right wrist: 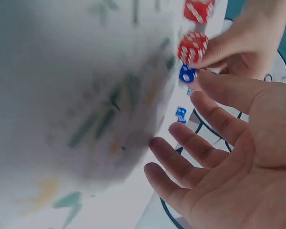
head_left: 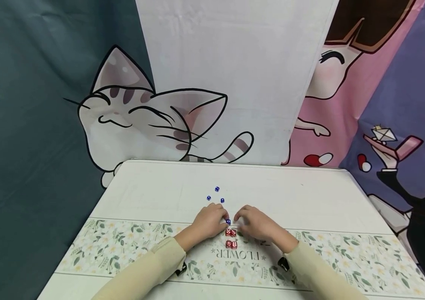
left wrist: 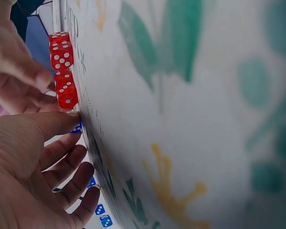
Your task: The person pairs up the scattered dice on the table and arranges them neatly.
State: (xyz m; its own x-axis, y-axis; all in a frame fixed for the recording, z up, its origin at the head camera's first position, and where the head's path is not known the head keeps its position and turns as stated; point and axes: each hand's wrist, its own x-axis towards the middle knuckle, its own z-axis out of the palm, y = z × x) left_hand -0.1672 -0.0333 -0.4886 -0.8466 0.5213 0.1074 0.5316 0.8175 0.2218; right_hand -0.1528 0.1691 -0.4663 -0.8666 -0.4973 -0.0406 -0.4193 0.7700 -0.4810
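A small blue die with white pips [head_left: 228, 222] sits between the thumb and forefinger of my left hand [head_left: 209, 220], which pinches it just beyond the red dice. The same blue die [left wrist: 76, 128] shows between the thumb and forefinger in the left wrist view. My right hand [head_left: 259, 225] is just to the right, its fingers spread and loosely bent, holding nothing. Between the hands, toward me, are several red dice in two side-by-side pairs: a farther pair [head_left: 231, 232] and a nearer pair [head_left: 231, 244].
Three loose blue dice lie farther back on the white table [head_left: 291, 196]: one at the back [head_left: 217, 189], one at left [head_left: 209, 198], one nearer [head_left: 222, 200]. A floral printed band [head_left: 129, 241] crosses the table. Behind hangs a cartoon cat curtain [head_left: 197, 50].
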